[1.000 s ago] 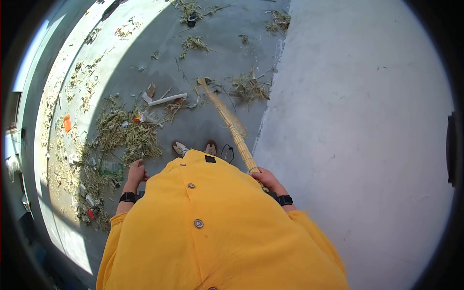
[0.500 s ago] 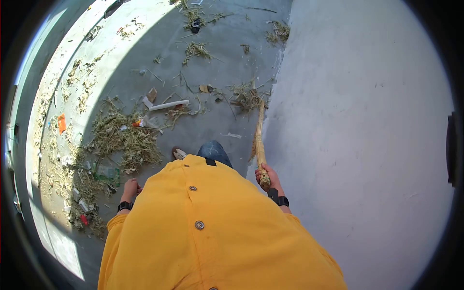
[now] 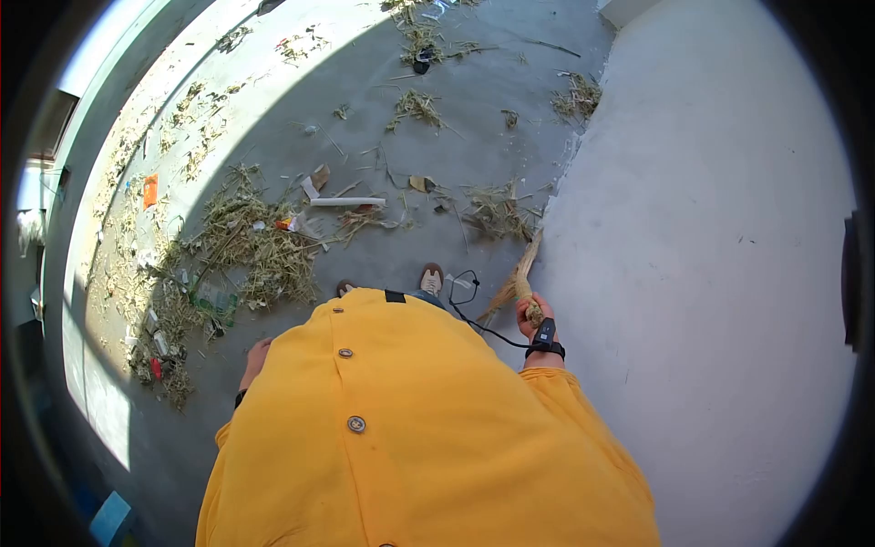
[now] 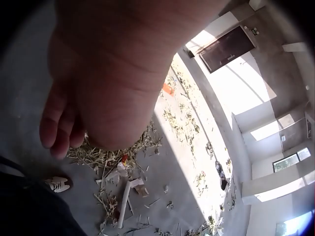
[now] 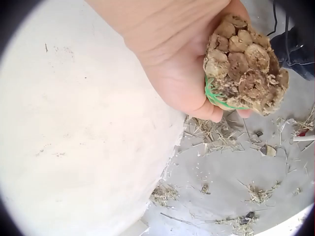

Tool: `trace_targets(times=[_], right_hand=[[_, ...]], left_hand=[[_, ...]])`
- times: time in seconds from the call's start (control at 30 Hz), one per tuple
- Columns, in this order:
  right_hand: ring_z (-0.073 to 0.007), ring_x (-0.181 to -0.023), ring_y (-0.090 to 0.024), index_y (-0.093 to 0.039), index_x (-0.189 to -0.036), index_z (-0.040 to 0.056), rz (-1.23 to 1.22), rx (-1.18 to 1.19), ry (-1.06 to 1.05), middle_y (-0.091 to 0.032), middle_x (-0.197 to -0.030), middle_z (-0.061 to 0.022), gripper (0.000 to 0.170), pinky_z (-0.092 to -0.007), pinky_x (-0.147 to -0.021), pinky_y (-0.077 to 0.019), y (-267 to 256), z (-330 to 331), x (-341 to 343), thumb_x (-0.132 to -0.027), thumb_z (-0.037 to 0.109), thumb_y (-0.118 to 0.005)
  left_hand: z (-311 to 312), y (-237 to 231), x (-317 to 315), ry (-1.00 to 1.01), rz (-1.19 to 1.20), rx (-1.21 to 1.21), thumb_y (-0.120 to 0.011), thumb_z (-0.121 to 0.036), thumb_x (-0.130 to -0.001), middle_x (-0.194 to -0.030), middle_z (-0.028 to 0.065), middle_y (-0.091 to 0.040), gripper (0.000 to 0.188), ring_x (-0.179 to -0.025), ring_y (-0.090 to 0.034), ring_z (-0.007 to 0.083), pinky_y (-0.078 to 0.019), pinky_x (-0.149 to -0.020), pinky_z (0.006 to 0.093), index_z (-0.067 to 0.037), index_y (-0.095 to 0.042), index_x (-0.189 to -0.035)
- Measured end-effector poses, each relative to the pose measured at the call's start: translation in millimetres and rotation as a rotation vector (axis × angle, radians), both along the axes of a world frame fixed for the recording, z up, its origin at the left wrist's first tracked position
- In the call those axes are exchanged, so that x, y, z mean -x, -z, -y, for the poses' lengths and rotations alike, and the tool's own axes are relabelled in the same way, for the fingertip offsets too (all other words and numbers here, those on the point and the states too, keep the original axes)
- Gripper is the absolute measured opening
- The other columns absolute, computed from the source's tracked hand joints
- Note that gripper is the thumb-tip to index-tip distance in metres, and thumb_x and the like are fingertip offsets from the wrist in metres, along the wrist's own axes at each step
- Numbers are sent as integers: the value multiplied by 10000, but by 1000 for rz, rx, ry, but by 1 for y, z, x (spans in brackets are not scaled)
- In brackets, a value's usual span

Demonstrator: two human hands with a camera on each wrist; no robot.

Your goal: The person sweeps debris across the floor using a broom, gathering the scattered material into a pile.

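Note:
A straw broom (image 3: pixel 522 273) is gripped by my right hand (image 3: pixel 529 314) near the end of its handle. The broom head points down to the floor, close to the foot of the white wall. In the right wrist view, the handle's butt (image 5: pixel 246 61) is a bundle of cut stalks tied with green cord, with the hand (image 5: pixel 170 64) wrapped around it. My left hand (image 3: pixel 255 357) hangs at my side, partly hidden by the yellow jacket. The left wrist view shows this hand (image 4: pixel 108 93) holding nothing, its fingers loosely bent.
A large straw heap (image 3: pixel 260 242) mixed with litter covers the floor at left. A white strip (image 3: pixel 348 201) lies ahead of my shoes (image 3: pixel 431 278). Another straw clump (image 3: pixel 499 211) sits by the white wall (image 3: pixel 693 273) on the right. A black cable (image 3: pixel 483 328) runs to my right wrist.
The broom has swung from pointing ahead across the floor to beside the wall on the right. My left hand has drawn back beside the jacket, and my feet have stepped.

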State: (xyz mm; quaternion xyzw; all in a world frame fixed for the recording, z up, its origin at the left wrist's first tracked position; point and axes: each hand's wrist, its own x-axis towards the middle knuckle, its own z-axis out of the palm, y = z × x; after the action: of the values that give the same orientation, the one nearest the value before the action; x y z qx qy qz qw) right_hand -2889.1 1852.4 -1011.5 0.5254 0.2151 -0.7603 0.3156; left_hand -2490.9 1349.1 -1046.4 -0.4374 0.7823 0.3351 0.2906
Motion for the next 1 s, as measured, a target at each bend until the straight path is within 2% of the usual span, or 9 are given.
trace_targets(times=[0.17,0.27,0.4,0.47,0.5,0.57,0.6,0.77,1.0], right_hand=[[-136,-484,-477,-361,-777,3,33,24,-124,-429,-570,-52,200,-213,-415,-461,30,12,38,-797,185,-443],[-159,-474,-476,-363,-749,32,-43,-190,-389,-430,-567,-51,145,-250,-413,-453,32,46,40,-786,150,-439],[-166,-471,-482,-366,-787,36,15,-133,-589,-447,-592,-60,141,-257,-411,-453,25,64,27,-776,139,-461],[-154,-468,-486,-358,-848,30,-105,-51,-1000,-466,-631,-72,188,-250,-406,-460,26,54,22,-773,146,-485],[-154,-468,-486,-358,-848,30,-96,-63,-996,-466,-631,-72,188,-250,-406,-460,21,44,27,-773,146,-485],[-125,-468,-491,-357,-890,33,20,245,-791,-486,-648,-79,224,-225,-389,-459,-20,37,43,-776,164,-500],[-98,-466,-498,-372,-886,47,38,257,-807,-501,-648,-80,209,-198,-372,-449,-38,37,50,-782,176,-500],[-96,-457,-512,-384,-904,59,-205,214,-937,-512,-676,-81,210,-199,-360,-443,-73,56,50,-773,163,-511],[-88,-473,-489,-376,-894,45,-191,88,-644,-491,-685,-64,197,-198,-384,-441,-78,42,39,-788,176,-478]], left_hand=[[-39,-17,19,-164,-38,-48,-445,-177,-703,-919,110,-563,240,-813,-543,258,-418,-695,329,-44,-553,-872],[-59,-18,26,-217,-54,-65,-448,-174,-706,-928,113,-561,252,-811,-545,253,-417,-697,325,-46,-544,-900],[-81,-18,24,-272,-55,-89,-451,-171,-709,-940,117,-559,272,-809,-547,246,-416,-699,320,-50,-532,-938],[-89,-16,25,-288,-46,-103,-453,-170,-711,-946,118,-558,283,-808,-548,243,-416,-701,318,-52,-526,-957],[-90,-15,26,-294,-44,-109,-454,-169,-711,-949,119,-557,289,-808,-548,242,-416,-701,317,-52,-523,-967],[-93,-15,29,-302,-38,-119,-456,-168,-713,-955,121,-556,302,-807,-549,238,-415,-703,314,-54,-517,-986],[-93,-15,30,-304,-36,-122,-457,-167,-714,-958,122,-556,308,-806,-550,237,-415,-703,313,-55,-514,-995],[-87,-19,52,-257,-59,-95,-461,-163,-718,-972,126,-553,343,-804,-552,229,-414,-707,307,-59,-500,-1043],[-83,-55,118,-227,-74,-30,-485,-144,-708,-1005,156,-537,402,-852,-547,231,-411,-729,305,-59,-467,-1100]])
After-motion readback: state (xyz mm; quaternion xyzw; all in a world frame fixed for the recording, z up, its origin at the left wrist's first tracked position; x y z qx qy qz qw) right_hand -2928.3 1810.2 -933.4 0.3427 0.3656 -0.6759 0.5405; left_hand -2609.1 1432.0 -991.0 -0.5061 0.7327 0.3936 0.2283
